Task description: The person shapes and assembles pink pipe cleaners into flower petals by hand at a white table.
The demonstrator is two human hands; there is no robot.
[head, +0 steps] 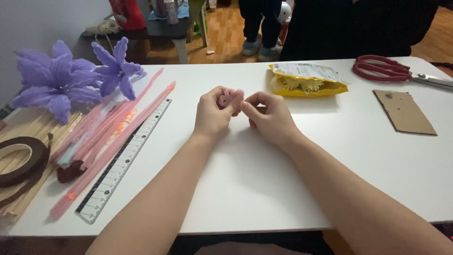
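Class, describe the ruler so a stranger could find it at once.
Start at the white table and go to its left side, below the purple flowers. Beside the pink pipe cleaners lies the ruler: flat, clear and rigid with black markings, unlike its fuzzy neighbours.

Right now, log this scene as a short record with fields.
left hand: pinches a small pink looped piece
right hand: touches the same piece, fingertips meeting the left
surface: white table
left side: purple flowers, pink stems, clear ruler, brown tape roll
far right: yellow bag, red scissors, cardboard piece
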